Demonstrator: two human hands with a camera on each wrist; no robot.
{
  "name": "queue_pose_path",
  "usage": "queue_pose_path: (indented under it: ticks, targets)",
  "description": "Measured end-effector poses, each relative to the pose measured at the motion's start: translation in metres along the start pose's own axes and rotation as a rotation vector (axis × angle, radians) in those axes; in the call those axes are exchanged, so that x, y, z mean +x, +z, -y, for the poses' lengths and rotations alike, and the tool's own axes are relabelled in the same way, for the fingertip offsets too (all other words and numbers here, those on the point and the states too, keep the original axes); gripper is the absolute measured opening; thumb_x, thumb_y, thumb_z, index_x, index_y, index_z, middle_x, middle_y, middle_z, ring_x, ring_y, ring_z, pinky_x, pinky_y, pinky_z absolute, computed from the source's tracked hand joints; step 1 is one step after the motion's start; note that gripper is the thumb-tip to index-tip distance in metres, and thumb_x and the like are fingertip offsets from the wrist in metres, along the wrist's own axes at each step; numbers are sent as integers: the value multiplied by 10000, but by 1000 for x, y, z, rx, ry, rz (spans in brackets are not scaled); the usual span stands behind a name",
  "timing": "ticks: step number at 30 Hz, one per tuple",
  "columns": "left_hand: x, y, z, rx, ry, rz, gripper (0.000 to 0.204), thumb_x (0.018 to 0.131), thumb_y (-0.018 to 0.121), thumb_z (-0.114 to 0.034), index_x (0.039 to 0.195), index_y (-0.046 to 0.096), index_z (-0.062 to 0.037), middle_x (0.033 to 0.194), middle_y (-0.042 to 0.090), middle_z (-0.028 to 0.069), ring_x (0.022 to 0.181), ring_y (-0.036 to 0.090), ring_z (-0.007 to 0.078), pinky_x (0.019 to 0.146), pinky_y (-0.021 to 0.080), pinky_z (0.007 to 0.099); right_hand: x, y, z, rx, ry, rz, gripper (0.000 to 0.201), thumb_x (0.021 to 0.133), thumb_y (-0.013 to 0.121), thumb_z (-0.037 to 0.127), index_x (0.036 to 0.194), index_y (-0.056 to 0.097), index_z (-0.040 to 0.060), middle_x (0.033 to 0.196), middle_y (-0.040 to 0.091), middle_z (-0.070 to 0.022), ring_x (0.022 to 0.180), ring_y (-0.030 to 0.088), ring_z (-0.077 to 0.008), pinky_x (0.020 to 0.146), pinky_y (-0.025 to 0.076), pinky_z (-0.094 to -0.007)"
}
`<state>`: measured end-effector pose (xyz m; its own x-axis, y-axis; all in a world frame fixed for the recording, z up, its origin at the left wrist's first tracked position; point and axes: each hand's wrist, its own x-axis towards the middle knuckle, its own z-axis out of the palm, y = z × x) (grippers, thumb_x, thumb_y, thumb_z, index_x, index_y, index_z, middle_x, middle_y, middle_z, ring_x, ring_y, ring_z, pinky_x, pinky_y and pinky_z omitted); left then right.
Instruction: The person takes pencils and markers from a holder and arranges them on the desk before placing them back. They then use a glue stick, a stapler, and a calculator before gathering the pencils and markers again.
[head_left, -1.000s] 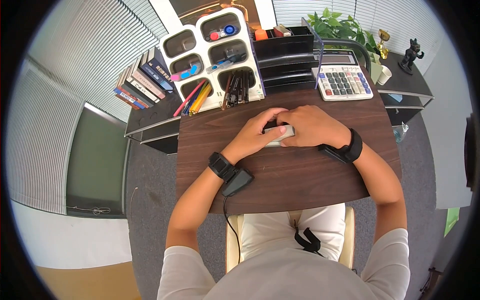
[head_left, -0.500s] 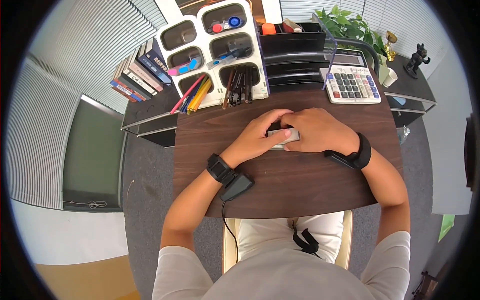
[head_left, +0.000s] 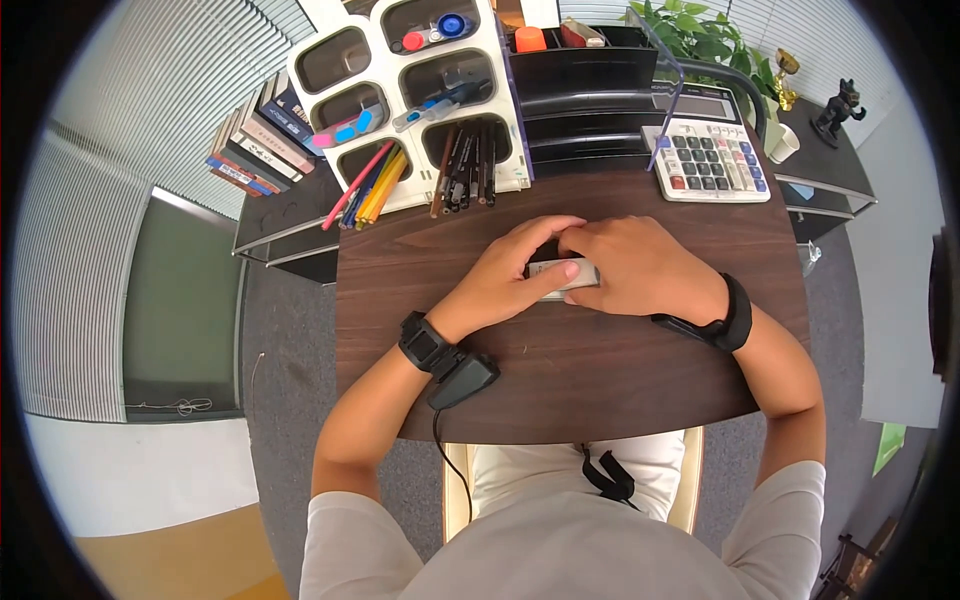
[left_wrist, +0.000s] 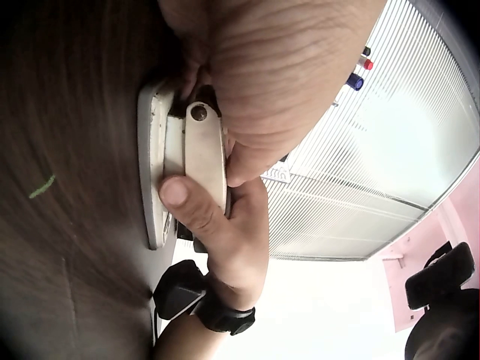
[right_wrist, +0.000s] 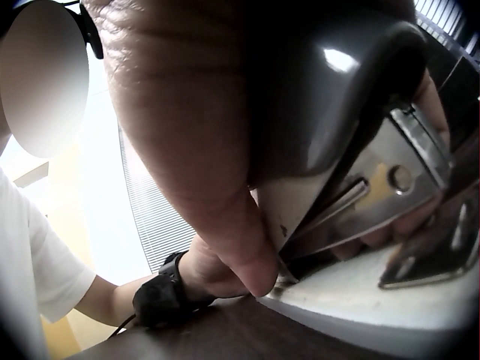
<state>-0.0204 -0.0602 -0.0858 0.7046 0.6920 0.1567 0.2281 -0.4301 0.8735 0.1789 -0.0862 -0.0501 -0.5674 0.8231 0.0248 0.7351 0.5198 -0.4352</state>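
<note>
A pale stapler (head_left: 588,273) stands on the dark wooden desk between both hands. My left hand (head_left: 505,278) holds its near end, thumb along the side and fingers curled around the back. From the other end my right hand (head_left: 645,268) grips it, palm arched over the top and thumb low at the side. The left wrist view shows the light arm (left_wrist: 204,150) with its pivot pin, above the base plate. In the right wrist view the dark glossy cap (right_wrist: 337,97), metal inner parts and white base appear; the arm sits raised off the base there.
A white organiser (head_left: 435,100) with pens and pencils stands at the back left, beside black trays (head_left: 585,110). A calculator (head_left: 710,160) lies at the back right. Books (head_left: 265,140) stand on a side shelf, and a cable runs down from the left wrist.
The head view has shifted slightly, so the organiser sits a little further left and higher. Both hands stay on the stapler in nearly the same pose.
</note>
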Motion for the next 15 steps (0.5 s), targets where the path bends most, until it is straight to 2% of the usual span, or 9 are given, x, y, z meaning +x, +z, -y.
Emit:
queue_pose_path:
  ticks: [15]
  targets:
    - [0,0,1,19,16,-4,493,924,595,-282,1341,471,-50,1281,561,115,1199,520,222,1025,380,346,-1,0,1,-5,-4,-30,312,717,729,284,879,639,33,765,660,-157,735,648,-349,684,504,-433]
